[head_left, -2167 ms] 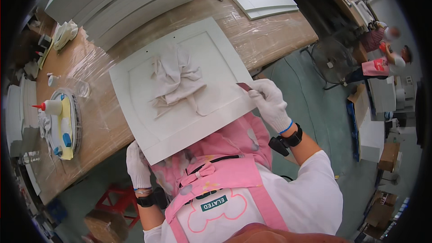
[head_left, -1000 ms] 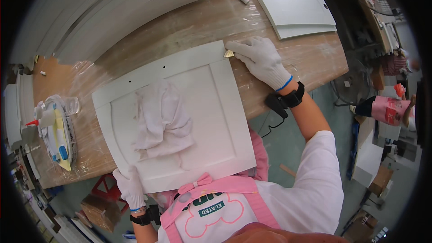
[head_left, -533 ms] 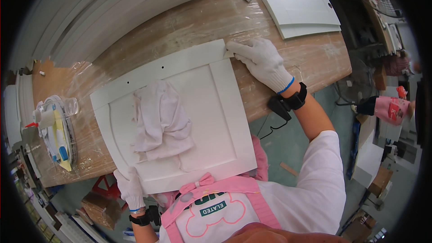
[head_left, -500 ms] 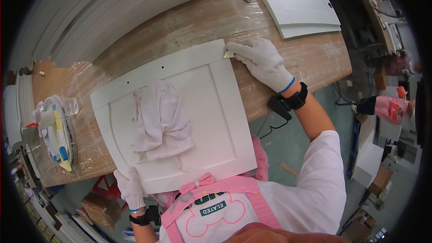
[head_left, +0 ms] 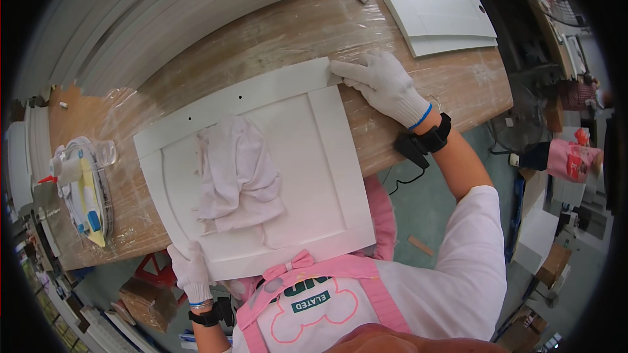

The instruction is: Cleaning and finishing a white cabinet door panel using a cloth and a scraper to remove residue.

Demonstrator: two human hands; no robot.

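A white framed panel (head_left: pixel 304 150), like a cabinet door, lies slanted on the table, its near edge at my apron. A crumpled pale cloth (head_left: pixel 239 173) rests on its recessed middle. My left hand (head_left: pixel 190 271), in a white knit glove, grips the panel's near left corner, with some fingers hidden beneath. My right hand (head_left: pixel 376 85), gloved the same way, is at the far right corner. Its forefinger touches the edge while the other fingers curl in; whatever they may hold is hidden.
The wooden table (head_left: pixel 261 33) has a clear film cover. A tall stack of white panels (head_left: pixel 183 6) stands far left, and more panels (head_left: pixel 438 6) lie far right. A wire-rimmed holder with bottles (head_left: pixel 85 183) sits at the left. Another person (head_left: pixel 566 157) is off to the right.
A small pale piece visible at my right fingertips earlier is now out of sight. My right fingers have shifted slightly at the corner; my left hand keeps its place on the panel.
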